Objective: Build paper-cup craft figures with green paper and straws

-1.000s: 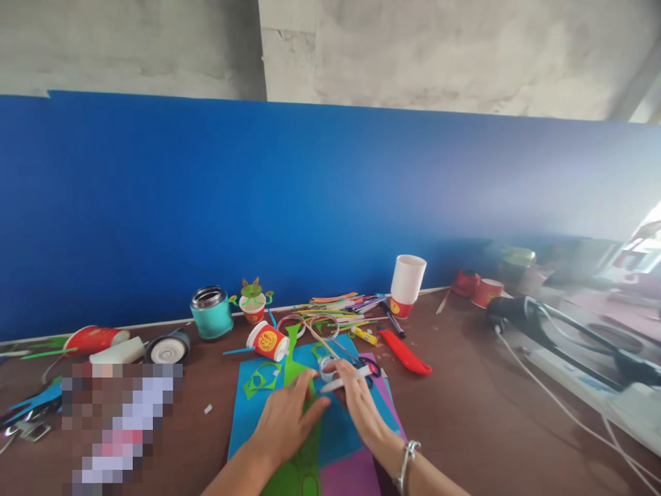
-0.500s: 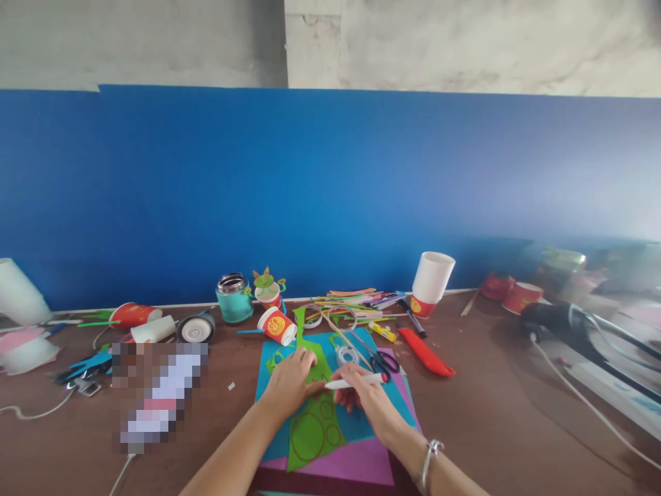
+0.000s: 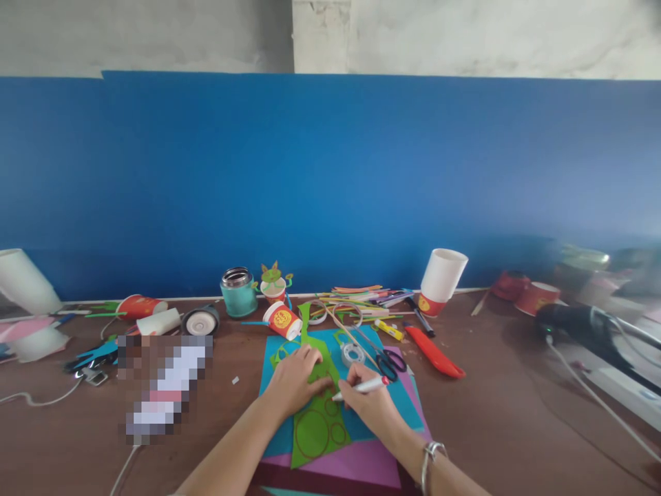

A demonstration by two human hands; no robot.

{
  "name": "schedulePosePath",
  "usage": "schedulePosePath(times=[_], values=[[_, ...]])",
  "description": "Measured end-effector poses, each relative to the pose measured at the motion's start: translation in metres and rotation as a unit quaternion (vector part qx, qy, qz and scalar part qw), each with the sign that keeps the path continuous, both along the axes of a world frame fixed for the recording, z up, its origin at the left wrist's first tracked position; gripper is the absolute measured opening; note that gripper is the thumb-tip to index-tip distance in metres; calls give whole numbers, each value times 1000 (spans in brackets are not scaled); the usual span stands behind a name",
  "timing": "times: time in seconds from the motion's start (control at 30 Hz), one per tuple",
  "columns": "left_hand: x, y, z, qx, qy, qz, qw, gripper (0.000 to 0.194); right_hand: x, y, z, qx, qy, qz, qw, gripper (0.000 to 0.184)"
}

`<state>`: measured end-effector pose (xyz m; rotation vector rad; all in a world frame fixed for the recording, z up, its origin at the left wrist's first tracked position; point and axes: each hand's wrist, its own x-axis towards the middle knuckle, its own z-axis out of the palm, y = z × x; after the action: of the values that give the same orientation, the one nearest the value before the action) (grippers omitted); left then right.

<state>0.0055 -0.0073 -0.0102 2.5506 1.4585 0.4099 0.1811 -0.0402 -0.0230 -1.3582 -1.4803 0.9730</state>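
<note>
A white marker with a red end is gripped in my right hand, its tip just over the green paper. Several circles are drawn in dark red on this paper, one large and others small. My left hand lies on the upper part of the green sheet, fingers resting and thumb stretched toward the marker tip. Beneath are a blue sheet and a purple sheet. Scissors with dark handles and a roll of clear tape lie beyond my right hand.
A tipped red paper cup, a teal jar and a cup with a green cat-like figure stand behind. Pipe cleaners, a glue stick, a red pouch-like object and stacked cups lie rightward.
My right hand has lowered the marker so its tip points down-left near the small circles, instead of lying across by my left thumb. The view has shifted slightly.
</note>
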Motion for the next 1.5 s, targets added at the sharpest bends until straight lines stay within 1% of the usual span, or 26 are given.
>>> schedulePosePath(times=[0.1,0.37,0.5,0.77,0.9,1.13,1.5], values=[[0,0,1,-6,-4,3,1000,34,0,0,-1,-10,-3,3,1000,22],[1,1,3,-10,-3,8,1000,35,1,0,-4,-18,-36,17,999,21],[1,0,5,-17,1,11,1000,33,1,-1,-2,-13,-50,16,999,21],[2,-1,8,-22,-3,15,1000,33,1,-3,1,-24,-44,16,999,22],[2,-2,8,-14,-3,14,1000,31,0,-3,1,-16,-41,17,999,22],[1,0,4,-6,-5,7,1000,30,1,-4,4,-14,-66,31,997,21],[1,0,5,-13,1,11,1000,32,1,-3,0,-17,-66,39,997,21]])
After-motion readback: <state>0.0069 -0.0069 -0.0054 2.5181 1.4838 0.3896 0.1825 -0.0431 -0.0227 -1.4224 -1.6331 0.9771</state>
